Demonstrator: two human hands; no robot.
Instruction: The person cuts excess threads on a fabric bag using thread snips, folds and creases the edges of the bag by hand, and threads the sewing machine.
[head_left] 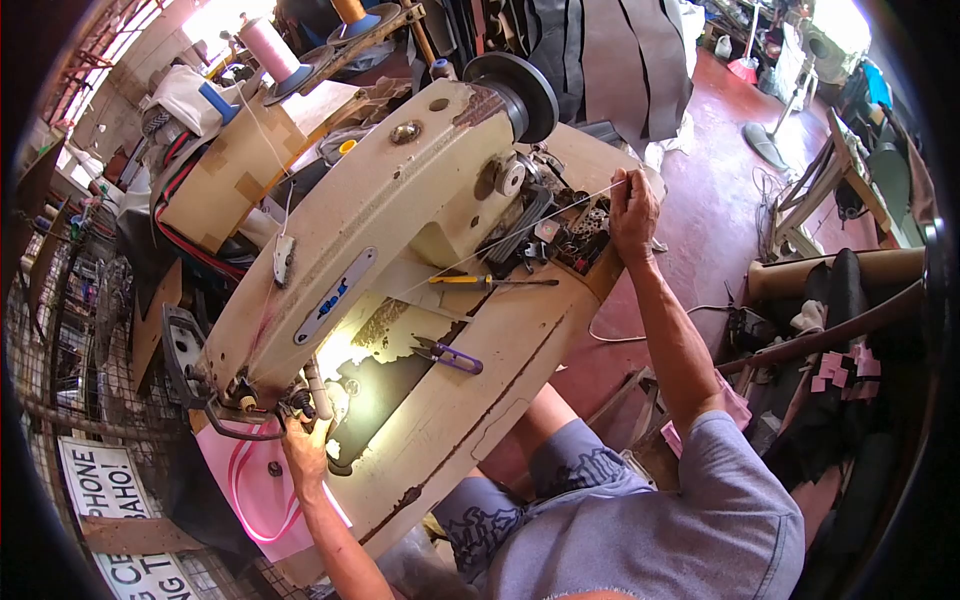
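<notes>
A cream sewing machine (345,235) stands on the worn table, its lamp lighting the needle area. My left hand (305,455) is at the needle end of the machine, fingers closed by a dark fitting under the head; what they pinch is too small to make out. Raised over the far right end of the table, my right hand (635,215) pinches a white thread (545,217), which runs taut across the machine's front. Purple-handled thread snips (455,357) and a yellow-handled screwdriver (460,280) lie on the table. Pink material with straps (245,470) rests below my left hand.
An open tray of small metal parts (585,225) sits at the table's right end, near my right forearm. Thread cones (270,50) stand behind the machine. The black handwheel (520,95) juts out at the top. Wire mesh (70,350) borders the left side.
</notes>
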